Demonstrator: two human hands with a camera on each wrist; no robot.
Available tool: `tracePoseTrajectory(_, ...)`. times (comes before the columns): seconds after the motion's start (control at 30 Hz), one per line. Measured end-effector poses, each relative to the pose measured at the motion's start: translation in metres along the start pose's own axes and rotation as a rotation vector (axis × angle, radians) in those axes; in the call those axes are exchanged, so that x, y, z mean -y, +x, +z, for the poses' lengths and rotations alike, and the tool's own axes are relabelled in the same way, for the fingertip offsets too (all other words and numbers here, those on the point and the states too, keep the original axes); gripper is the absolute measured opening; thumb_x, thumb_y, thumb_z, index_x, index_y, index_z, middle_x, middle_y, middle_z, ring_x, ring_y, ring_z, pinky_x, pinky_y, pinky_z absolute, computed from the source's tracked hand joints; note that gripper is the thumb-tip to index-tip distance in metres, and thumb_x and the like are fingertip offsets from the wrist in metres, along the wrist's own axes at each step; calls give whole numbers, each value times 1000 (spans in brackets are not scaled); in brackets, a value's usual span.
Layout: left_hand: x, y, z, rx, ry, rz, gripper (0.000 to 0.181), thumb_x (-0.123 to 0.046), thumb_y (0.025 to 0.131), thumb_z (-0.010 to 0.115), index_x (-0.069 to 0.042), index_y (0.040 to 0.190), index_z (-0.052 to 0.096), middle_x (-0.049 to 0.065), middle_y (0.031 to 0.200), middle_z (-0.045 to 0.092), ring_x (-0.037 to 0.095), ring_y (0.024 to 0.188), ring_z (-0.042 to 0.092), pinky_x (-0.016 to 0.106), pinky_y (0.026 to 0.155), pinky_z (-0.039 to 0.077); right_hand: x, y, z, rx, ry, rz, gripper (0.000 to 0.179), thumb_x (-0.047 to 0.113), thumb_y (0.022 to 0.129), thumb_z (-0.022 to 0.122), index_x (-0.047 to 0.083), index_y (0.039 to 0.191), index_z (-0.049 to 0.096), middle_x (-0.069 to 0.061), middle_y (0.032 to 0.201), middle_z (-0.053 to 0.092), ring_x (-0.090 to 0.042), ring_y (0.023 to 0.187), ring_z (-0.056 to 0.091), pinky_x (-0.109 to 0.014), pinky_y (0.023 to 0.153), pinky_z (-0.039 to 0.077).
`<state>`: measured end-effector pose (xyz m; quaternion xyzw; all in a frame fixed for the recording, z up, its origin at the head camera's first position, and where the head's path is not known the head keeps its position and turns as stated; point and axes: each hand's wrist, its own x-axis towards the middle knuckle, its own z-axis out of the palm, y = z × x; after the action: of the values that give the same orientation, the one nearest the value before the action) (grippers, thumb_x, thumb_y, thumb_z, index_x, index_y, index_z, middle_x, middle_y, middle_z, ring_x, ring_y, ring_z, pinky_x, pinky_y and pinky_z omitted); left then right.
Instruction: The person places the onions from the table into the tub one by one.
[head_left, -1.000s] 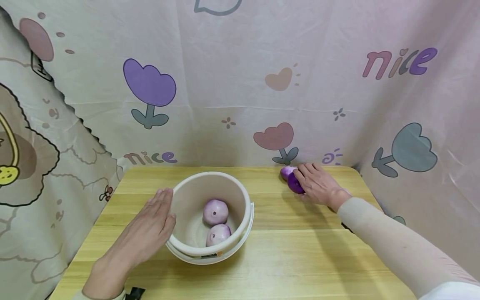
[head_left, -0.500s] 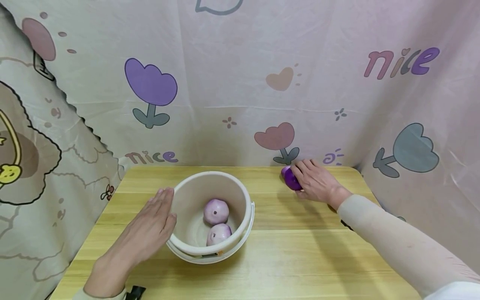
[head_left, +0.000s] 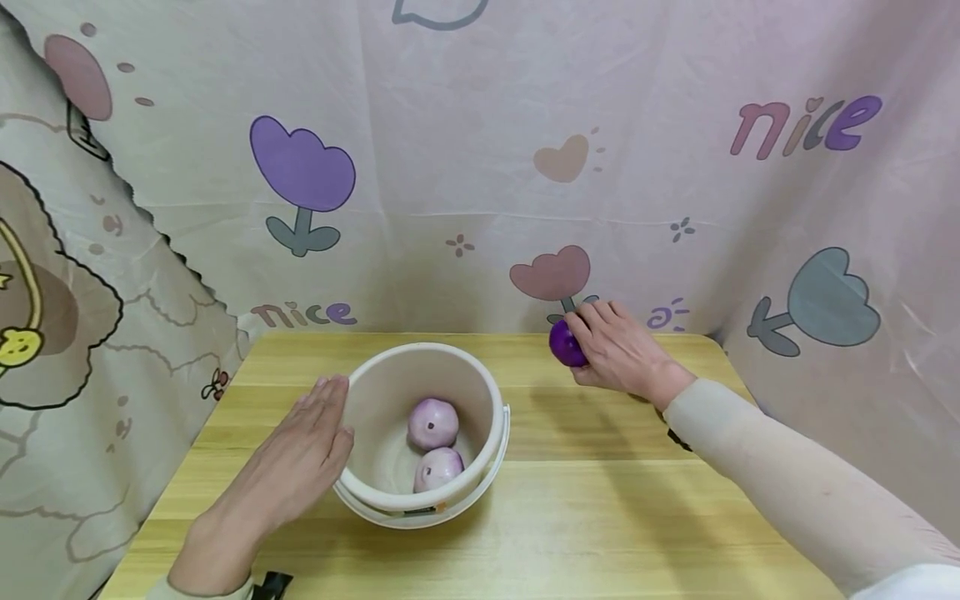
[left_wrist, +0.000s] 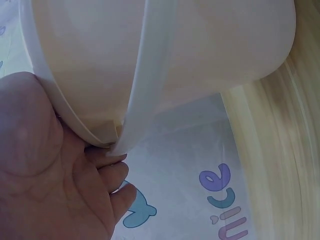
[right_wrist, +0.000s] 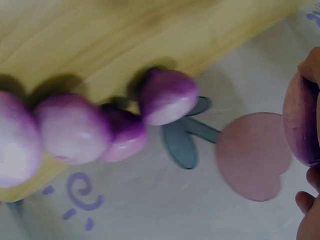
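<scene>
My right hand (head_left: 618,350) grips a dark purple onion (head_left: 567,343), lifted above the table near its back edge. In the right wrist view part of this onion shows at the right edge, with fingertips around it. My left hand (head_left: 292,467), fingers straight in the head view, rests against the left rim of a cream bucket (head_left: 393,379). Two pale purple onions, one farther back (head_left: 432,423) and one nearer (head_left: 438,469), lie inside the bucket. In the left wrist view some fingertips touch the rim by the joint of the white handle (left_wrist: 142,85).
Several more purple onions (right_wrist: 75,129) lie in a row on the wooden table (head_left: 570,517) in the right wrist view; the right hand and forearm hide them in the head view. A patterned cloth (head_left: 420,167) hangs behind the table and along its sides.
My right hand has lifted the dark purple onion and moved it slightly left, away from the other onions. The left hand and the bucket have stayed in place.
</scene>
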<state>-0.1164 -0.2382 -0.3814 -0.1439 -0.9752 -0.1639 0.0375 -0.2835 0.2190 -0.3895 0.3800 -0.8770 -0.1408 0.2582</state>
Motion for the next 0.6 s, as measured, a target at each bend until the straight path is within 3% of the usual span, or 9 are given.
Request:
tracePoseTrajectory(0.3, -1, 0, -1, 1, 3, -12, 64, -31, 114, 37, 7, 164, 23, 27, 171, 24, 46, 159, 23, 61, 131, 23, 18, 43, -37, -158, 108, 38, 73, 51, 79, 70, 3, 131, 55, -18, 121, 56, -37, 103, 52, -50, 86, 49)
tracePoseTrajectory(0.6, -5, 0, -3, -5, 61, 2, 66, -32, 113, 41, 8, 163, 25, 28, 170, 26, 47, 159, 24, 60, 132, 22, 50, 81, -70, -261, 165, 13, 74, 51, 77, 76, 3, 130, 56, -19, 123, 57, -37, 105, 52, -47, 81, 47)
